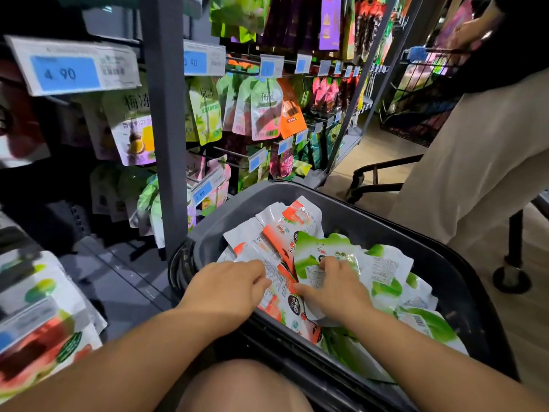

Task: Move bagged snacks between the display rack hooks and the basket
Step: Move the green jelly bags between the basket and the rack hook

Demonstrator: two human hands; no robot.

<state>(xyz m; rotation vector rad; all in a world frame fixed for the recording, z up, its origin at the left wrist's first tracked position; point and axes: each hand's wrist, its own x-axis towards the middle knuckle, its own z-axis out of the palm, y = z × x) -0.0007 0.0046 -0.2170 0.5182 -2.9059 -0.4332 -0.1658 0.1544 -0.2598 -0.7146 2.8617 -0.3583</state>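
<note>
At the basket's (374, 217) near-left edge, the left hand (228, 288) sets curled fingers on an orange bag (280, 248); an actual pinch cannot be told. The right hand (337, 289) grasps a green bag (319, 248), probably sorting flavours for the rack hooks (230, 154) beyond.

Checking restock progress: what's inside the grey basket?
Loose snack bags fill the grey basket: red-and-white bags left and far, green-and-white bags right. The left hand touches the red ones; the right hand grips a green one. Basket floor and lower bags are covered.
</note>
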